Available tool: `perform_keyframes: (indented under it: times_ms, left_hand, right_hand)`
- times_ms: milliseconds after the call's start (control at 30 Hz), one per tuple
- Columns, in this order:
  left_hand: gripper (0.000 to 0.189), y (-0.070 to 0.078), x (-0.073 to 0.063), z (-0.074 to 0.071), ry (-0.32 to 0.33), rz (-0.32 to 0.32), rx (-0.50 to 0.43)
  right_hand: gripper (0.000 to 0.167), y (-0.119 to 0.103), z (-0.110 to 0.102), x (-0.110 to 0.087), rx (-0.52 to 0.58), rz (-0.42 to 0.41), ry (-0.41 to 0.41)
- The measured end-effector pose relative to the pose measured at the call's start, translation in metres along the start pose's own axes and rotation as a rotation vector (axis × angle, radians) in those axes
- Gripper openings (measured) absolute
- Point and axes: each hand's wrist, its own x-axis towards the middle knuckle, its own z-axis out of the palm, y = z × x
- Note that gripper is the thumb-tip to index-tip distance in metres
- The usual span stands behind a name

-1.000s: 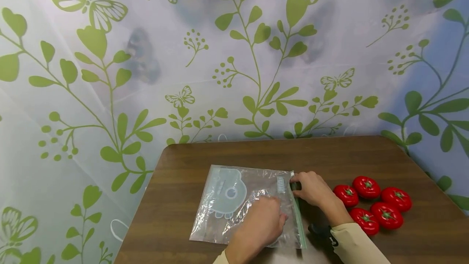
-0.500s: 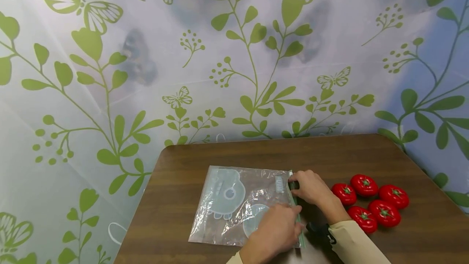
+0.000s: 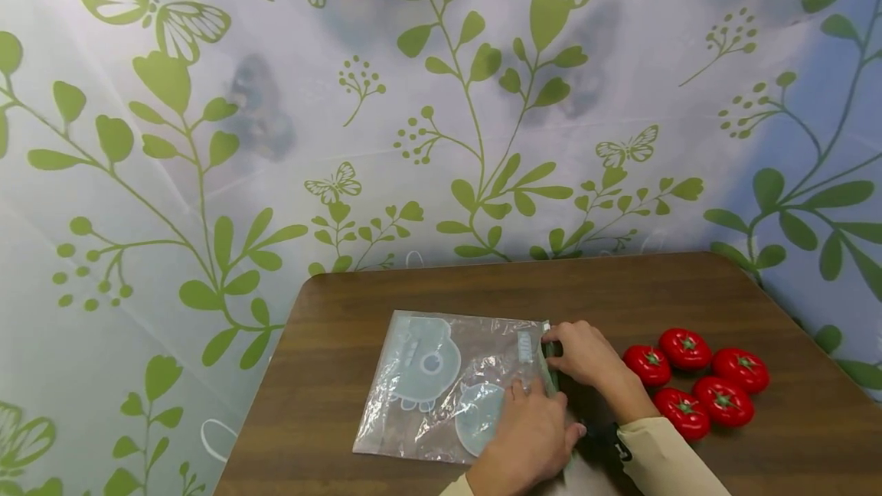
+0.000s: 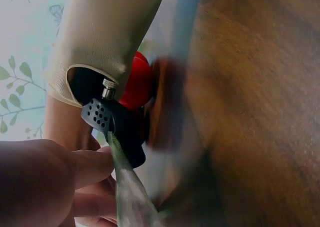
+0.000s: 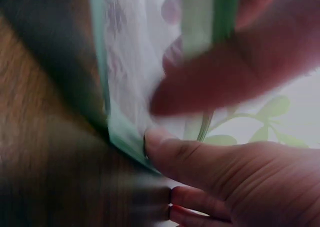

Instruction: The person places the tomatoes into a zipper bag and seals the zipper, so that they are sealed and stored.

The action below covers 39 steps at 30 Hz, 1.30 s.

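A clear zip bag (image 3: pixel 427 423) with pale blue cartoon prints lies flat on the brown table. In the head view its green-edged mouth faces right. My right hand (image 3: pixel 586 354) pinches the far corner of the mouth, thumb towards me. Nearer the front, my left hand (image 3: pixel 527 427) has its fingers over the top layer at the mouth and its thumb past the edge. The right wrist view shows the mouth parted, with the green strip (image 5: pixel 225 17) between my left thumb (image 5: pixel 200 89) and fingers. There my right thumb (image 5: pixel 172 149) sits at the mouth's corner.
Several red tomatoes (image 3: pixel 723 402) with green tops are grouped right of my right wrist. A black wrist camera (image 4: pixel 112 122) sits at the right sleeve. The table (image 3: pixel 331 373) ends at the back before a leaf-and-butterfly curtain (image 3: pixel 441 98).
My left hand has moved right from the middle of the bag to its mouth, and its fingers have spread over the edge. The right hand keeps its hold on the corner.
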Motion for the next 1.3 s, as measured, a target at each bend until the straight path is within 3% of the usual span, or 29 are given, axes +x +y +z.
perform_keyframes:
  times_ms: [100, 200, 333, 433, 600, 767, 933, 1133, 1300]
  left_hand:
    - [0.044, -0.003, 0.002, 0.004, 0.034, 0.015, 0.048]
    - [0.038, -0.009, 0.004, 0.006, 0.117, 0.037, 0.092]
    - [0.032, -0.018, 0.007, 0.006, 0.205, 0.047, 0.074]
    - [0.04, -0.021, 0.008, 0.005, 0.148, 0.022, 0.043]
    - [0.078, -0.022, 0.009, 0.003, -0.035, -0.03, -0.019]
    - [0.079, -0.024, 0.01, 0.004, -0.139, -0.036, -0.061]
    - [0.078, -0.021, 0.01, 0.006, -0.173, -0.053, -0.054]
    - [0.085, -0.016, 0.009, 0.009, -0.155, -0.079, -0.004]
    - [0.089, -0.013, 0.011, 0.012, -0.157, -0.124, -0.028]
  right_hand:
    - [0.032, 0.0, 0.001, -0.001, 0.008, -0.016, 0.01]
    - [0.033, -0.001, 0.001, -0.003, 0.018, -0.016, 0.017]
    - [0.032, -0.003, 0.0, -0.003, 0.015, -0.013, 0.029]
    - [0.032, -0.006, 0.0, -0.002, 0.014, -0.007, 0.03]
    - [0.034, -0.008, 0.002, -0.003, 0.018, 0.024, 0.031]
    - [0.034, -0.008, 0.003, -0.003, 0.023, 0.039, 0.028]
    - [0.034, -0.008, 0.002, -0.004, 0.031, 0.043, 0.037]
    - [0.036, -0.01, 0.003, -0.005, 0.032, 0.052, 0.042]
    - [0.037, -0.011, 0.004, -0.006, 0.036, 0.032, 0.028]
